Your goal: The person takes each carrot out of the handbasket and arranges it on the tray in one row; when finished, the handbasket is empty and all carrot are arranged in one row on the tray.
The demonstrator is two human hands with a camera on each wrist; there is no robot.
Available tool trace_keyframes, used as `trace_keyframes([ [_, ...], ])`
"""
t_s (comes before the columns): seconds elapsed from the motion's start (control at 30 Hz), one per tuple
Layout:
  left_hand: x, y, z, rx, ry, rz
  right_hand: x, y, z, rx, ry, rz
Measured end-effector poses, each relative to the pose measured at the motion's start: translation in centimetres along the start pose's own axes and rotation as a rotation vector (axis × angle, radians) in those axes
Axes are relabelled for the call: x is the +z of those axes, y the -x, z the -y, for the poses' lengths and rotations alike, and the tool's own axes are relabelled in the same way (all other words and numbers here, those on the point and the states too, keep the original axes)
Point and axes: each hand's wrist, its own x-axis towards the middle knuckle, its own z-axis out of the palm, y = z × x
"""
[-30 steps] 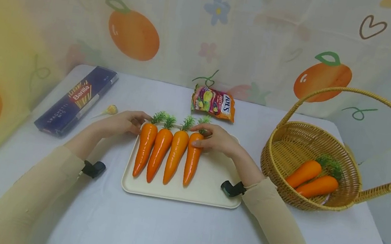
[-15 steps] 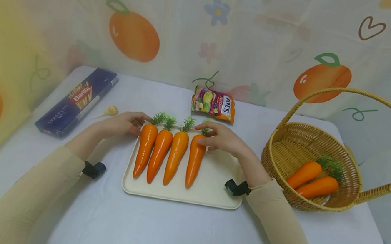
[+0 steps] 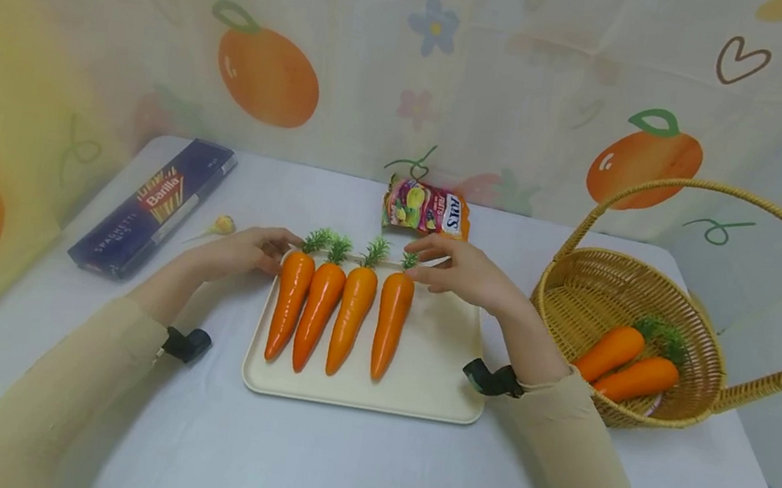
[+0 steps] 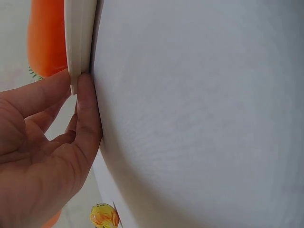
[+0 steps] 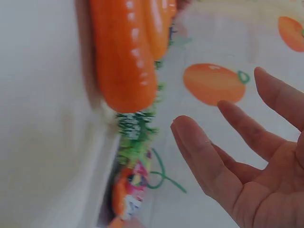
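Note:
Several orange carrots [image 3: 338,316] with green tops lie side by side on a cream tray [image 3: 428,372] at the table's middle. My left hand [image 3: 246,248] rests at the tray's far left corner, fingers [image 4: 85,111] touching its rim [image 4: 80,38]. My right hand [image 3: 458,271] hovers open just above the tray's far edge, beside the top of the rightmost carrot [image 3: 390,320], holding nothing. In the right wrist view the fingers [image 5: 204,161] are spread, apart from that carrot [image 5: 121,57].
A wicker basket [image 3: 567,304] with a tall handle stands at the right and holds two carrots [image 3: 627,364]. A snack packet [image 3: 426,209] lies behind the tray. A blue spaghetti box [image 3: 154,204] and a small yellow sweet [image 3: 221,224] lie at the left.
My right hand has let go of the rightmost carrot's top and lifted away to the right, opening. The carrot now lies straight on the tray. The left hand has stayed put.

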Motion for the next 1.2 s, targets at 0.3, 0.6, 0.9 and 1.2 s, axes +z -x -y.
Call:
trace_keyframes([
  [0.3, 0.0, -0.1, 0.2, 0.008, 0.018, 0.001, -3.4, 4.0, 1.9, -0.095, 0.069, -0.131],
  [0.6, 0.0, -0.1, 0.2, 0.014, 0.019, 0.004, -7.2, 8.2, 2.3, -0.102, 0.021, -0.264],
  [0.9, 0.0, 0.0, 0.2, 0.006, 0.01, 0.0, -11.4, 11.0, -0.7, -0.042, 0.021, -0.343],
  [1.2, 0.0, 0.0, 0.0, -0.004, 0.01, 0.004, -15.5, 13.7, -5.2, 0.013, 0.008, -0.388],
])
